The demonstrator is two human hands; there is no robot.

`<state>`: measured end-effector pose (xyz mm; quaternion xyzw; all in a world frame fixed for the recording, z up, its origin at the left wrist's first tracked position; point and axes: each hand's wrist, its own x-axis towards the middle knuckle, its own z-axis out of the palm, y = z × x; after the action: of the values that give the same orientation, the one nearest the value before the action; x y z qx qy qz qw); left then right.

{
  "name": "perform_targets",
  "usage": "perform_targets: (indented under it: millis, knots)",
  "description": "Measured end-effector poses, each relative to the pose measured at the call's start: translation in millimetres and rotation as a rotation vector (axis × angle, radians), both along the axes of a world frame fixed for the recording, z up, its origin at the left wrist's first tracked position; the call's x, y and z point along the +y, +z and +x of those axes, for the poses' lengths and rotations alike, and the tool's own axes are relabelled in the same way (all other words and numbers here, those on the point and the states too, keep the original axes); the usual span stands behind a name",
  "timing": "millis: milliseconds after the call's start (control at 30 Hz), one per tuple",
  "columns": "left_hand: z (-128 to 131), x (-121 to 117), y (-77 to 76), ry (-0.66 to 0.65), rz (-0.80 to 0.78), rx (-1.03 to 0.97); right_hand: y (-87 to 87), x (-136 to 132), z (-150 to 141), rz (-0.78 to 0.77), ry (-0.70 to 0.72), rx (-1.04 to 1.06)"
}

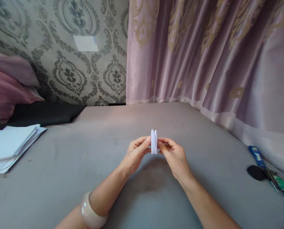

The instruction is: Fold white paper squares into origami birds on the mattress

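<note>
Here, over grey cloth (63,168) before wallpaper (70,74) and curtains (187,57), left hand (135,156) and right hand (177,160) pinch folded paper (154,142).

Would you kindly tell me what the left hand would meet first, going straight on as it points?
The folded white paper it holds; beyond that, probably the right hand, though depth is unclear.
</note>
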<state>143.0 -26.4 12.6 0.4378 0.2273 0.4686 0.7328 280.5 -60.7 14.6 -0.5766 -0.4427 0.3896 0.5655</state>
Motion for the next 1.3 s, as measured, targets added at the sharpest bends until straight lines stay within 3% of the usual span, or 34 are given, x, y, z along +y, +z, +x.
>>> perform_targets:
  millis: [400, 633, 967, 1167, 1300]
  knots:
    - [-4, -1, 4.8, -0.109, 0.033, -0.053, -4.0, 1, 3, 0.03, -0.049, 0.158]
    - [-3, -2, 1.1, -0.037, 0.023, 0.039, -3.7, 0, 1, 0.009, -0.022, 0.147]
    - [-4, -1, 1.6, 0.238, 0.105, 0.191, 8.7, -9, -6, 0.083, 0.055, -0.134]
    - [-3, -2, 0.5, 0.277, 0.207, 0.257, -1.2, -11, -10, 0.298, -0.035, -0.386]
    - [-4, 2, -6.4, 0.294, 0.314, 0.322, -4.8, -11, -9, 0.35, -0.045, -0.503]
